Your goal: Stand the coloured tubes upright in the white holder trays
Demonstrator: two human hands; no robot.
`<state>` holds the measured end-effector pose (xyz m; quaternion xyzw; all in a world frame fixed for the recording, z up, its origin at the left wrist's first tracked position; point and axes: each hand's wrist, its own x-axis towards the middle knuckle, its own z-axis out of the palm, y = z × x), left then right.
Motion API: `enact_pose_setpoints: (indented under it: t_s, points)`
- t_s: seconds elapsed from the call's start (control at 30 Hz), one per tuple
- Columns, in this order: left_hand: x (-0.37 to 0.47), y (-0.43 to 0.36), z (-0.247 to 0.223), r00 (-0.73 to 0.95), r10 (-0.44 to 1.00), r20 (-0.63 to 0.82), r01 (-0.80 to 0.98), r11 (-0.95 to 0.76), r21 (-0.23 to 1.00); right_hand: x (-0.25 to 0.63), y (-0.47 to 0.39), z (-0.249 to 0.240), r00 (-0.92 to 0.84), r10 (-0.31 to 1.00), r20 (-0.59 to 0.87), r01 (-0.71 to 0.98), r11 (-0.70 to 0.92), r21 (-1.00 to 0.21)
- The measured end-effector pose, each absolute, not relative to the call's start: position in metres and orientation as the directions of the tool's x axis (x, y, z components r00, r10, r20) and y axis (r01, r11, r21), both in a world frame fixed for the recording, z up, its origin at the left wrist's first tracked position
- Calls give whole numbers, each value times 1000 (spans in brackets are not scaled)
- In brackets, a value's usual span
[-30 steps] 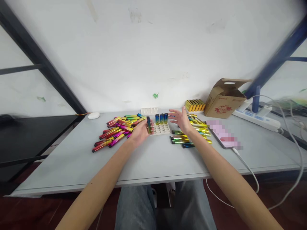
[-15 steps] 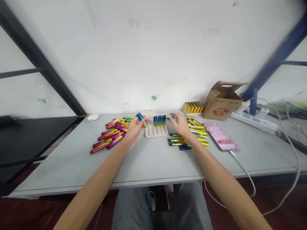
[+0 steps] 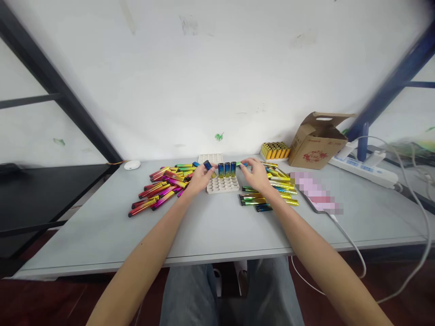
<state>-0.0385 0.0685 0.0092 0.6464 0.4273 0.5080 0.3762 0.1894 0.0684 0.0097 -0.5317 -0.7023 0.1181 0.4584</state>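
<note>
My left hand [image 3: 200, 179] is closed on a shiny blue-and-gold tube [image 3: 207, 165], held tilted at the left back edge of a cream tray [image 3: 222, 184] with rows of round holes. Three blue-and-gold tubes [image 3: 227, 170] stand upright in the tray's back row. To the right of them, my right hand [image 3: 254, 174] has its thumb and fingers round the end of a green-and-blue tube [image 3: 240, 164]; the palm hides the rest. Around this hand lies a pile of gold, green and blue tubes [image 3: 267, 198].
Red, purple and gold tubes [image 3: 163, 190] lie heaped at the left. Behind stand another holed tray [image 3: 210, 157] and one full of yellow tubes [image 3: 275, 151]. A cardboard box [image 3: 316, 147], a power strip [image 3: 365, 170], a charging phone [image 3: 314, 194] and a white case [image 3: 132, 165] flank the work area.
My left hand has moved right with its tube, from beside the tray to its back left edge. The right hand has stayed at the green-and-blue tube.
</note>
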Motion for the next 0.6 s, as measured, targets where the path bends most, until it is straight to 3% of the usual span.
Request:
enact_pose_setpoints:
  t_s: [0.3,0.5,0.6]
  points:
    - [-38,73,-7,162,918,361,228,-391,892,188,68,11,-25,839,543,664,420,-619]
    - [-37,75,-7,159,872,464,284,-490,824,188,63,18,23,806,591,698,410,-587]
    - [-39,73,-5,173,886,431,302,-464,833,190,63,20,54,808,587,704,386,-597]
